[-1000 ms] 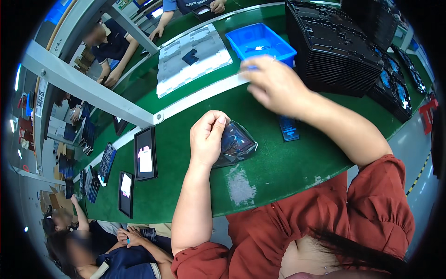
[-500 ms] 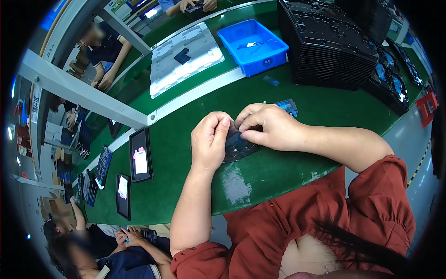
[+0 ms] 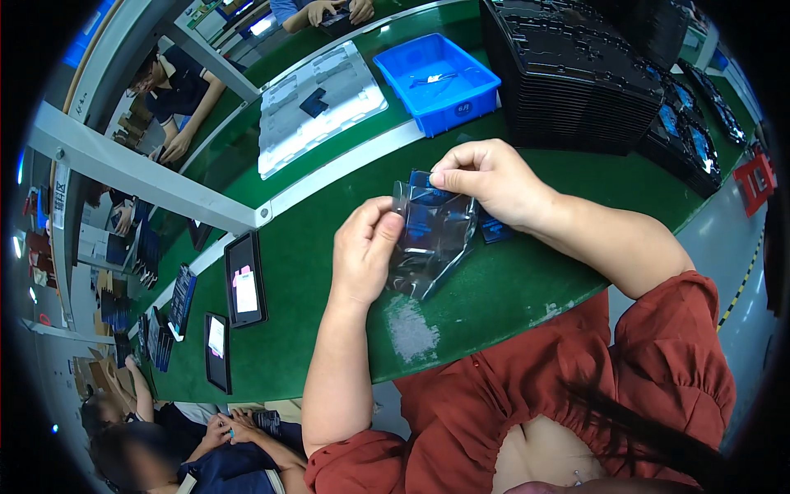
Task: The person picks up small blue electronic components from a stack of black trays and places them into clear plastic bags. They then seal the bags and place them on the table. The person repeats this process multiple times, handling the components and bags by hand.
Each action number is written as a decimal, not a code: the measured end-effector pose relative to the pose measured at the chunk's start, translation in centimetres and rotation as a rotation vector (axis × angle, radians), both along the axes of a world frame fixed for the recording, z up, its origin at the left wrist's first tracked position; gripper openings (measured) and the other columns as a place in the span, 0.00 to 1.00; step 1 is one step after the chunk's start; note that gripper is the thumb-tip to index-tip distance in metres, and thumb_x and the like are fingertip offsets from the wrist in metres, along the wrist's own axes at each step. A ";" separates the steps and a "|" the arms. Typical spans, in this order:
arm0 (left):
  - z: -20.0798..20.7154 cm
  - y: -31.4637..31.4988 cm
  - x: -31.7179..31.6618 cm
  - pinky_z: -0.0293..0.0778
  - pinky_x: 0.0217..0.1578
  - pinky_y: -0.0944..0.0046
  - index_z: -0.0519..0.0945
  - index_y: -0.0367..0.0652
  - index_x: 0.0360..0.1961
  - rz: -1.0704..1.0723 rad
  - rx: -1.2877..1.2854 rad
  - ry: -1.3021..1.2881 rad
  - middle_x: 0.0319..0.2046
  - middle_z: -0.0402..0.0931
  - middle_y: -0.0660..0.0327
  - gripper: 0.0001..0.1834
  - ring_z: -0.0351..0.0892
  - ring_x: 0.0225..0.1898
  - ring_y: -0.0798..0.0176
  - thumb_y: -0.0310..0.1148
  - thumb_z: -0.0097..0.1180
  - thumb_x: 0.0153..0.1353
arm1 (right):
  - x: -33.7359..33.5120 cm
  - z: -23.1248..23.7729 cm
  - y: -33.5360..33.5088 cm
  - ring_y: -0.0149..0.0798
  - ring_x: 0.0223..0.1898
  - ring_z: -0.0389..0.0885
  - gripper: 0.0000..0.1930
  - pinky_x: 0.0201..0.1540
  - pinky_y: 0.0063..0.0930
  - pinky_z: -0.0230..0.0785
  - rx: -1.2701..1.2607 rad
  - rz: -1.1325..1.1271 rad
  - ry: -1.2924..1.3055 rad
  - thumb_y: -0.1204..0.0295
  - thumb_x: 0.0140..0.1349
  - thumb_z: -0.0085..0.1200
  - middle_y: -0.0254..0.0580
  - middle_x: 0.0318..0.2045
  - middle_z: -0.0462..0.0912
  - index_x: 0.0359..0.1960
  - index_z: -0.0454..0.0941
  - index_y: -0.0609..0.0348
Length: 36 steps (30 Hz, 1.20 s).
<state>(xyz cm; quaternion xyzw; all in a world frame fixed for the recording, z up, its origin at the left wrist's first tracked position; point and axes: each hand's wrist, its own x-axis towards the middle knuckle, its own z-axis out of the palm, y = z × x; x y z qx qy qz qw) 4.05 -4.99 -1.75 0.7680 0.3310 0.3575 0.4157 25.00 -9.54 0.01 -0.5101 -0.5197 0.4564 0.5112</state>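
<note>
green tabletop (image 3: 527, 276) shows between clear bag (image 3: 429, 255) and near edge (image 3: 465, 354).

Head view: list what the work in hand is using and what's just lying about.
In use: left hand, holding the clear bag; right hand, pinching the dark flat piece.

Apparently just lying about: pale tray; stack of black trays; blue bin, though its role is unclear.
</note>
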 end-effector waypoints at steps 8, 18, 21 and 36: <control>0.5 -0.7 0.1 0.72 0.35 0.66 0.78 0.39 0.43 -0.108 0.015 0.090 0.31 0.79 0.58 0.13 0.78 0.32 0.64 0.37 0.51 0.65 | 0.0 -0.2 0.0 0.32 0.37 0.78 0.04 0.42 0.25 0.70 0.135 0.132 -0.353 0.75 0.56 0.59 0.39 0.34 0.80 0.30 0.82 0.64; 0.2 -0.1 -0.8 0.73 0.39 0.67 0.78 0.37 0.45 -0.018 0.073 0.140 0.34 0.81 0.54 0.15 0.80 0.35 0.63 0.38 0.50 0.66 | 4.0 2.7 0.6 0.24 0.27 0.74 0.07 0.32 0.22 0.69 -0.034 0.013 -0.024 0.70 0.59 0.58 0.32 0.25 0.80 0.29 0.81 0.61; 0.5 1.1 -1.6 0.72 0.37 0.69 0.78 0.35 0.44 0.091 -0.045 0.084 0.31 0.80 0.59 0.13 0.76 0.33 0.70 0.34 0.50 0.66 | 5.7 1.9 1.1 0.23 0.28 0.75 0.07 0.33 0.21 0.68 -0.121 0.079 -0.277 0.70 0.59 0.58 0.32 0.25 0.80 0.31 0.82 0.62; -0.4 3.6 -3.8 0.73 0.42 0.56 0.79 0.38 0.45 0.425 0.058 0.460 0.36 0.79 0.45 0.15 0.79 0.39 0.45 0.35 0.51 0.61 | 0.6 0.3 -2.0 0.45 0.36 0.77 0.06 0.39 0.37 0.71 0.883 0.311 -0.914 0.72 0.49 0.59 0.42 0.30 0.77 0.28 0.77 0.58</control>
